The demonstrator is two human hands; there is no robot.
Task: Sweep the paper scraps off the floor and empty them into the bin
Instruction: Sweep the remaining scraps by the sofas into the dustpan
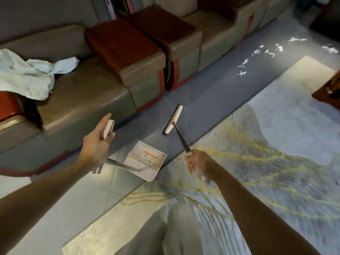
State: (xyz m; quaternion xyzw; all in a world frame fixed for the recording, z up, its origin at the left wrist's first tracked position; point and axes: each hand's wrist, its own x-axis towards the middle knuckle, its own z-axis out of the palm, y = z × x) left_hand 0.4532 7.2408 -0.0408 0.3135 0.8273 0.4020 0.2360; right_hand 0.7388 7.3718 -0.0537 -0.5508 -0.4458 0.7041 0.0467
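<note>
The left hand [98, 142] curls round the white grip at the top of the dustpan [147, 160] handle, thumb stretched up along it. The white pan hangs low, near and left of centre. Its inside shows an orange-striped label and a row of comb teeth.

The right hand [196, 161] is closed tight round the broom [173, 119] handle. The dark shaft runs far-left to the white head, whose black bristles face the sofa [82, 100]. I cannot tell if the bristles touch the floor.

The paper scraps [257, 56] lie scattered far right, well apart from the broom, on a blue floor strip [207, 92]. That strip runs open between the sofa base and the edge of the pale patterned floor [276, 144]. Dark wooden furniture [327, 89] stands at the right edge. A pale cloth [27, 76] lies on the sofa seat, far left.
</note>
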